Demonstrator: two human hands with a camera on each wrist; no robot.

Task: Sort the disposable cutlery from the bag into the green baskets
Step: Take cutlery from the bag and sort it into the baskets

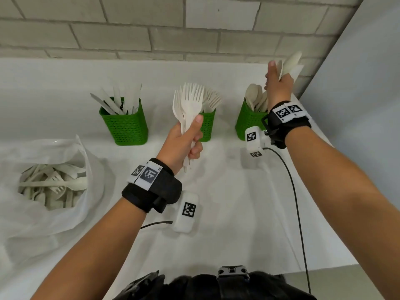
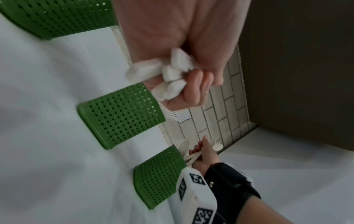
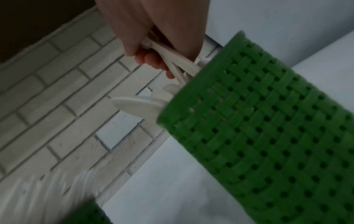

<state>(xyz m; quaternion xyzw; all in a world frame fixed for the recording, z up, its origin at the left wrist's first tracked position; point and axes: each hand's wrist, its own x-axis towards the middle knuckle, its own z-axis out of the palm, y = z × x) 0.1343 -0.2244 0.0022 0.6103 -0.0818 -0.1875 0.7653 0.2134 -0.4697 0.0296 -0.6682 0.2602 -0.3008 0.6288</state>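
1. Our left hand (image 1: 184,140) is raised mid-front, forearm angling up from lower left, thumb up, fingers curled round a bunch of forks (image 1: 189,103).
2. Our right hand (image 1: 279,85) reaches further forward and to the right, arm nearly straight, fingers closed round a bunch of spoons (image 1: 290,63), forefinger pointing up.
3. Both wrists carry black straps with white marker blocks.

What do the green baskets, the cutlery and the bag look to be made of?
Green baskets: moulded plastic in a woven, perforated pattern, slightly glossy. Forks gripped by the left hand and spoons in the right hand: matte off-white, probably plastic or a plant-fibre blend; the look leaves it open. Bag: thin translucent plastic film, crinkled.
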